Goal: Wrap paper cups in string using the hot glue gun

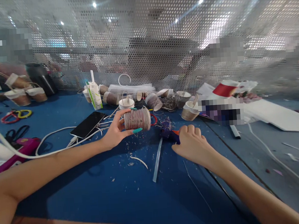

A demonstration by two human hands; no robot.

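Observation:
Between the thumb and fingers of my left hand (117, 129) is a small cup wrapped in brownish twine (137, 120), lying on its side in the air above the blue table. My right hand (192, 141) is closed around the handle of a dark blue glue gun (169, 133) with an orange trigger. A clear glue stick (158, 160) sticks out from the gun toward me. Thin stringy strands cover the gun's front. Just behind the cup shows a red ring-shaped handle (153, 119).
A phone (88, 124) and white cables lie at left, beside a magenta device (27, 150). Several twine-wrapped cups line the back, one of them upright (189, 111). Scissors (10, 117) rest at far left. A white board (278, 114) is at right.

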